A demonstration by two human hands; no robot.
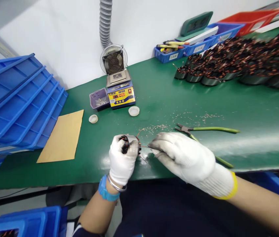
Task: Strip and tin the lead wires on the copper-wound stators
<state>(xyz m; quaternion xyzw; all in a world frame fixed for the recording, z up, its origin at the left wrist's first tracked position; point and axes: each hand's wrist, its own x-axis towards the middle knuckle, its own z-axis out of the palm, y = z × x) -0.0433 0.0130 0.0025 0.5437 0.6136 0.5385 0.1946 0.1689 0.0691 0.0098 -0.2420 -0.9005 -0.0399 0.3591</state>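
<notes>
My left hand [122,161], in a white glove, grips a motor stator [133,139] with a metal ring and dark, copper-wound ends. Several thin wires stick out of its right side. At the tips of my gloved right hand [176,151], the fingers pinch one copper wire [145,146] that runs out from the stator. Just beyond the right hand lie cutting pliers [185,128] with green handles, jaws pointing left and partly covered by that hand. Small wire clippings [159,127] are scattered on the green mat [154,95] behind both hands.
Behind my hands stands a yellow-blue solder pot [121,97], with a fan [114,62] and hose above. A purple tray [99,98] and two small white dishes [133,111] sit nearby. Many stators [213,77] fill the back right. Blue crates [18,102] and cardboard [61,136] occupy the left.
</notes>
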